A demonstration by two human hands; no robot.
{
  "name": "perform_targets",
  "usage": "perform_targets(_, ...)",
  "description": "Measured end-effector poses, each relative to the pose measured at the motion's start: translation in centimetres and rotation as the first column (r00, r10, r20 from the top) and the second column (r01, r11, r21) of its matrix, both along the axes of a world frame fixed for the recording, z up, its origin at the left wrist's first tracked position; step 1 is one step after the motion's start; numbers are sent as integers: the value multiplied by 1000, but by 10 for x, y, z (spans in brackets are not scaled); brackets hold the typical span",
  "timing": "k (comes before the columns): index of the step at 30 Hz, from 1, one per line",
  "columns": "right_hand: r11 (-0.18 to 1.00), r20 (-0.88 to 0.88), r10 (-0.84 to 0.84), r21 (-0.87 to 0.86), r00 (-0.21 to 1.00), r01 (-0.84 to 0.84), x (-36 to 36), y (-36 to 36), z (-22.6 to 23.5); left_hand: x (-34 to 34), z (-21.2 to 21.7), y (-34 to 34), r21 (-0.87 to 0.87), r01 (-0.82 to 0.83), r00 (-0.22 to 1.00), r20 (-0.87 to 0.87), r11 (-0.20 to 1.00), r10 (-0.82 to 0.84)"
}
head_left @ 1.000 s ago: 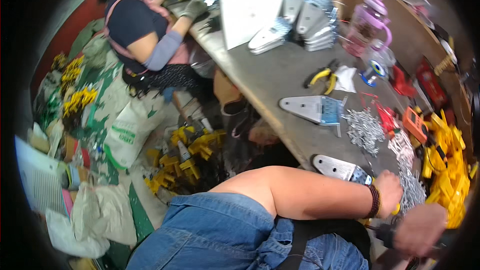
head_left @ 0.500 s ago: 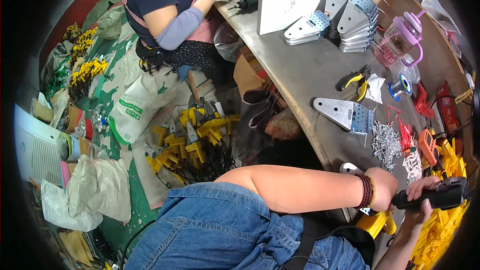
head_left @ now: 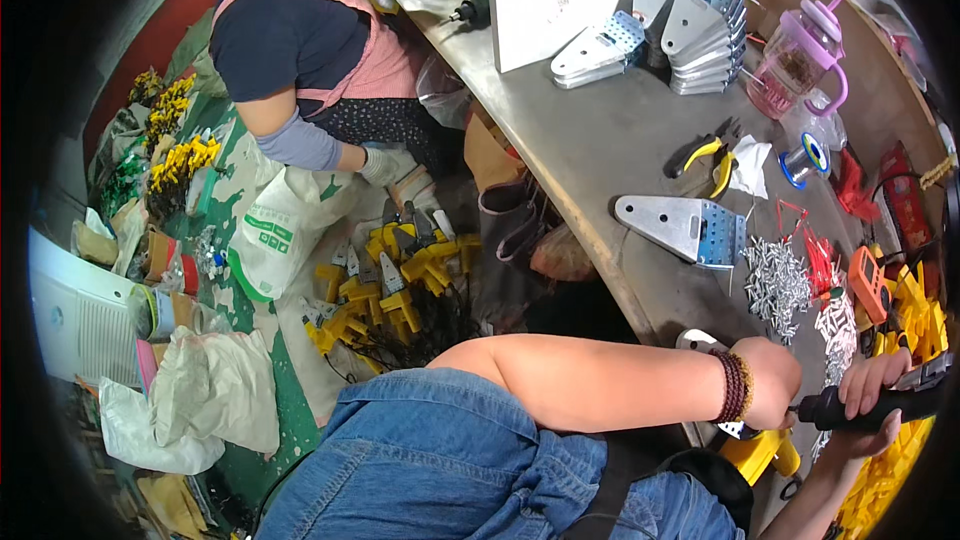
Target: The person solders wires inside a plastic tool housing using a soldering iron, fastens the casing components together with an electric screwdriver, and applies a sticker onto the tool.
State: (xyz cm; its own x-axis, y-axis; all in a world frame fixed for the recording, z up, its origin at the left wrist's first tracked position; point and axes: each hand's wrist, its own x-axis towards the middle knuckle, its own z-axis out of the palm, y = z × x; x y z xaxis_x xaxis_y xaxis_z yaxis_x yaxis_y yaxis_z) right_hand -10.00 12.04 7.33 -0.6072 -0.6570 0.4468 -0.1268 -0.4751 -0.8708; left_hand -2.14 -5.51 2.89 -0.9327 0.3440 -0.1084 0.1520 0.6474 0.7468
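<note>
Blue denim [head_left: 420, 460] is covering the wearer, nearest item of the set.

Right hand [head_left: 866, 380]: is gripping a black power tool [head_left: 822, 411], fingers and thumb wrapping its body; the tip is pointing at the left hand.

Left hand [head_left: 772, 380]: is curling at the bench edge, a dark beaded bracelet [head_left: 735, 385] circling its wrist. Its fingertips are being hidden, so whether it is pinching anything cannot be told.

Yellow moulded part [head_left: 750, 455]: is sitting just below the left hand.

Metal bracket, partly hidden [head_left: 700, 340]: is lying beneath the left wrist, rounded end showing.

Yellow pieces, heaped [head_left: 915, 315]: are filling the area around and beyond the right hand.

Orange device [head_left: 868, 285]: is lying beside that heap.

Silver fasteners, loose pile [head_left: 775, 285]: are spreading on the grey bench [head_left: 590, 130], beyond the left hand.

Second bracket, tapered, perforated at its wide end [head_left: 655, 220]: is lying flat beside the pile.

Pliers, yellow and black [head_left: 700, 148]: are resting open near crumpled white tissue [head_left: 750, 165] and a wire spool [head_left: 800, 162].

Pink lidded cup [head_left: 790, 70]: is standing farther back.

Stacked brackets [head_left: 700, 50]: are leaning near a white panel [head_left: 560, 0].

Co-worker in a pink apron [head_left: 290, 50]: is sitting at the far left of the bench, wearing gloves [head_left: 380, 165].
</note>
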Motion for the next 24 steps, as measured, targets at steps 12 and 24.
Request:
perform_targets(12, 968, -15, 252, 7, 968, -251, -23, -7, -2, 4, -13, 2, 105, -65, 989, -122, 992, 78)
perform_targets(24, 848, -225, 509, 297, 831, -439, 16, 170, -16, 9, -33, -26, 57, 330, 837, -480, 942, -264)
